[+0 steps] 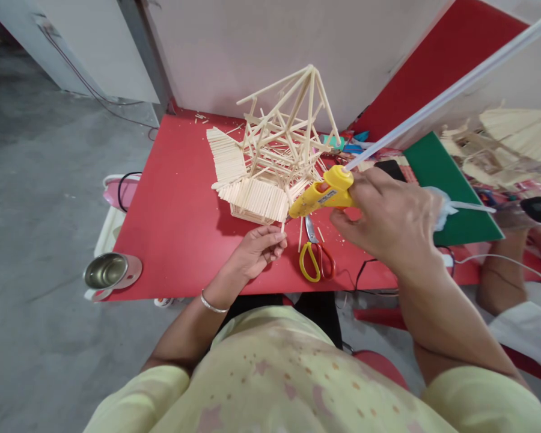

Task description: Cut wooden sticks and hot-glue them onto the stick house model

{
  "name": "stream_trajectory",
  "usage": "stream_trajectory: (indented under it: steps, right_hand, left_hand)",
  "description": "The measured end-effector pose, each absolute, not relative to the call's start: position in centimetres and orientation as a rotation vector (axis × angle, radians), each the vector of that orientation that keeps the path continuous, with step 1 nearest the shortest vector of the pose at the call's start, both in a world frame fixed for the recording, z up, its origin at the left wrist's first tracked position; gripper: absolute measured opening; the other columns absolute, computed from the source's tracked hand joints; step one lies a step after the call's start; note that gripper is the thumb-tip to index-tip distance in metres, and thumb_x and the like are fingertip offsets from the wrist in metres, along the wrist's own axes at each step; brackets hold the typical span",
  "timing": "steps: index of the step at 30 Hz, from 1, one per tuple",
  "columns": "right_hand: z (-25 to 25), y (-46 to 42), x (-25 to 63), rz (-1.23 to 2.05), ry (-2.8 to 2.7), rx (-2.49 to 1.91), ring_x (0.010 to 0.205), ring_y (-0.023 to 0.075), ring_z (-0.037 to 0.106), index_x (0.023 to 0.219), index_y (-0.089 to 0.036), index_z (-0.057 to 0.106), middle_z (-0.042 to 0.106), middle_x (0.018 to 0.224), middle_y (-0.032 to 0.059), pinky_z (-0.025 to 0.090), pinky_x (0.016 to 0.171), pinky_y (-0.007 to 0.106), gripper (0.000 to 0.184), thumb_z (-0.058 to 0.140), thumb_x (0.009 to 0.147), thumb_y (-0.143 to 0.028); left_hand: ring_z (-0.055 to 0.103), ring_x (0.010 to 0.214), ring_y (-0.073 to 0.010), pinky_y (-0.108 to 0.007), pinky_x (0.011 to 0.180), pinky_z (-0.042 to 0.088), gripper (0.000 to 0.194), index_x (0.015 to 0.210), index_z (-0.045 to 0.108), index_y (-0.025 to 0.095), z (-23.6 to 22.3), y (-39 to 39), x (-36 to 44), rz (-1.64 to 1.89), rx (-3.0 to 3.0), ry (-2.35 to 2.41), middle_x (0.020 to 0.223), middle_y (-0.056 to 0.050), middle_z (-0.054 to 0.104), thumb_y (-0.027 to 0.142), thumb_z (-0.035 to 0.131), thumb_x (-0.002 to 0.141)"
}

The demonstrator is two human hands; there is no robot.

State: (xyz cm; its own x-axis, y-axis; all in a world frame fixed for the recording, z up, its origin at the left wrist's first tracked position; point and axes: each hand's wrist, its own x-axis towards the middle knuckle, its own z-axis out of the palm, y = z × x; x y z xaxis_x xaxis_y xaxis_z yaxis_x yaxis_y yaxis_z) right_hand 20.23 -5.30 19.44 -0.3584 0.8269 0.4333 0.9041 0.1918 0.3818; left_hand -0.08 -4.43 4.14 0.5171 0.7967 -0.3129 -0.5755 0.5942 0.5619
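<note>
My right hand (pixel 383 216) is closed round a yellow glue gun (pixel 322 192), a long clear glue stick (pixel 401 126) rising from its back. The gun's nozzle points down-left, close to the right edge of a slatted panel (pixel 259 198) on a model building (pixel 284 144) made of thin wooden sticks. My left hand (pixel 261 246) pinches a short wooden stick (pixel 283 227) just below that edge. Whether nozzle and stick touch, I cannot tell. Scissors (pixel 315 255) with one yellow and one red handle lie between my hands.
A metal cup (pixel 110 273) stands at the red table's (pixel 180 240) front left corner. Behind my right hand lies a green board (pixel 451 186). Another person's arm (pixel 502 270) and a second stick model (pixel 500 144) are at the right. Wood scraps and cables lie about.
</note>
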Motion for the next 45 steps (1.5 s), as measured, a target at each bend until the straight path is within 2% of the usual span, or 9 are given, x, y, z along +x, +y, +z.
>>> stream_trajectory:
  steps: [14, 25, 34, 39, 45]
  right_hand:
    - [19.2, -5.2, 20.15, -0.843, -2.357, -1.72, 0.075, 0.0171, 0.056, 0.1, -0.018, 0.066, 0.065, 0.093, 0.0062, 0.017, 0.058, 0.03, 0.025, 0.054, 0.086, -0.036]
    - [19.13, -5.0, 20.02, -0.849, -2.346, -1.695, 0.073, 0.0164, 0.057, 0.094, -0.017, 0.064, 0.068, 0.089, 0.0058, 0.011, 0.057, 0.031, 0.02, 0.057, 0.084, -0.034]
    - [19.03, -4.54, 20.43, -0.915, -2.281, -1.722, 0.068, 0.0144, 0.053, 0.098, -0.018, 0.067, 0.066, 0.088, 0.0046, 0.015, 0.056, 0.031, 0.021, 0.055, 0.085, -0.03]
    - [19.24, -4.56, 20.37, -0.869, -2.244, -1.74, 0.07, 0.0148, 0.052, 0.11, -0.018, 0.068, 0.067, 0.092, 0.0055, 0.019, 0.056, 0.03, 0.029, 0.054, 0.088, -0.03]
    - [19.43, -4.46, 20.37, -0.832, -2.275, -1.721, 0.072, 0.0163, 0.054, 0.112, -0.019, 0.067, 0.068, 0.093, 0.0061, 0.023, 0.058, 0.029, 0.029, 0.055, 0.088, -0.03]
  left_hand:
    - [0.056, 0.051, -0.0068, -0.017, 0.046, 0.038, 0.031, 0.081, 0.067, 0.014, 4.37, -4.55, -0.2, 0.856, 0.423, 0.6, 0.067, -0.002, 0.069, 0.025, 0.09, 0.064]
    - [0.055, 0.051, -0.007, -0.017, 0.046, 0.038, 0.031, 0.081, 0.067, 0.014, 4.5, -4.62, -0.16, 0.857, 0.416, 0.59, 0.066, -0.002, 0.068, 0.025, 0.09, 0.064]
    - [0.057, 0.05, -0.0067, -0.016, 0.046, 0.04, 0.03, 0.081, 0.067, 0.013, 4.19, -4.45, 0.12, 0.853, 0.414, 0.583, 0.066, -0.002, 0.069, 0.025, 0.09, 0.066]
    - [0.057, 0.049, -0.0066, -0.016, 0.046, 0.039, 0.031, 0.083, 0.067, 0.013, 4.18, -4.22, 0.27, 0.849, 0.411, 0.59, 0.066, -0.001, 0.069, 0.024, 0.09, 0.066]
    - [0.057, 0.05, -0.0065, -0.016, 0.045, 0.038, 0.033, 0.083, 0.067, 0.012, 4.81, -3.71, 0.52, 0.847, 0.412, 0.571, 0.066, -0.002, 0.069, 0.026, 0.092, 0.064]
